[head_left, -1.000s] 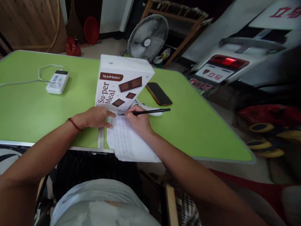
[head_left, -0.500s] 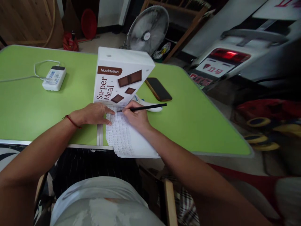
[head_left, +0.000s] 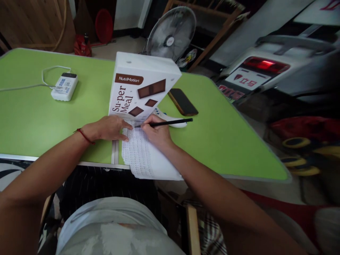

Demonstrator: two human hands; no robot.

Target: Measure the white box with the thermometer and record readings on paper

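My right hand (head_left: 158,134) grips a slim black pen (head_left: 172,122), its tip down on a sheet of paper (head_left: 138,154) covered with rows of small handwriting on its left part. With fingers spread, my left hand (head_left: 110,128) lies flat at the paper's upper left edge. A white box (head_left: 130,92) printed "NutriMotion Su-per Meal" stands upright just beyond both hands, at the top of the paper. The paper's lower end hangs past the table's near edge. Behind my right hand lies a white object with blue dots (head_left: 176,124), partly hidden.
On the green table (head_left: 225,148) a dark phone (head_left: 183,102) lies right of the box. A white corded adapter (head_left: 64,86) sits at the left. Beyond the table stand a fan (head_left: 171,33) and, at right, a scooter (head_left: 265,67) with a lit red tail light.
The whole view has shifted slightly, so things on the table appear a little farther right. Both hands keep their places on the paper, the pen still in my right hand.
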